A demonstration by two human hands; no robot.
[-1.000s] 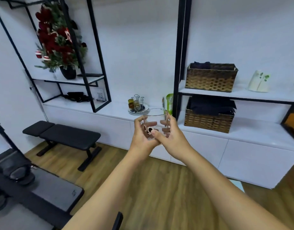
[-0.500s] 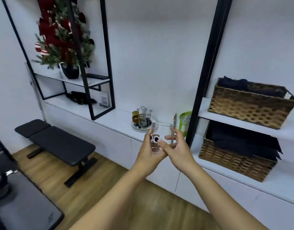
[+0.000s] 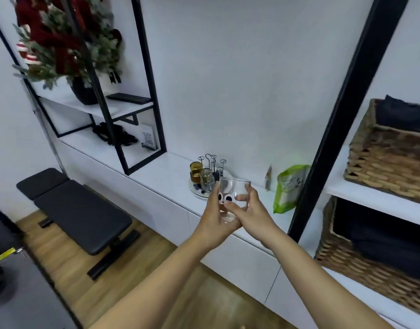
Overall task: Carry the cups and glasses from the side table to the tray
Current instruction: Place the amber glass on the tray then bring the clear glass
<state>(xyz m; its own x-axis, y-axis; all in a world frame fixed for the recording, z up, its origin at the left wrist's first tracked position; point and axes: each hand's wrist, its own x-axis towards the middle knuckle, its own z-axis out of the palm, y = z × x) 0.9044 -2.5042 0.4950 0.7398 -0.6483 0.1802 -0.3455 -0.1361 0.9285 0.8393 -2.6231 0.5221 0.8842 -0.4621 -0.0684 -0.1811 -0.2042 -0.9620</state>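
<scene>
A clear glass [image 3: 234,189] with a black-and-white panda print is upright in front of me, held between both hands. My left hand [image 3: 215,217] wraps its left side and base, and my right hand [image 3: 250,211] grips its right side with the thumb across the front. Just behind the glass, a round tray [image 3: 195,188] with a wire rack [image 3: 212,162] sits on the white counter [image 3: 166,169]. On the tray stand an amber glass [image 3: 196,171] and a clear glass [image 3: 206,178].
A green pouch [image 3: 288,188] leans on the counter right of the tray, beside a black shelf post [image 3: 332,129]. Wicker baskets [image 3: 389,157] fill the shelves at right. A black bench [image 3: 78,210] stands on the wood floor at left, and a plant [image 3: 61,43] sits on the upper left shelf.
I have come closer to the counter, so the tray and shelves look larger. Both hands still hold the panda glass, which is now just in front of the tray.
</scene>
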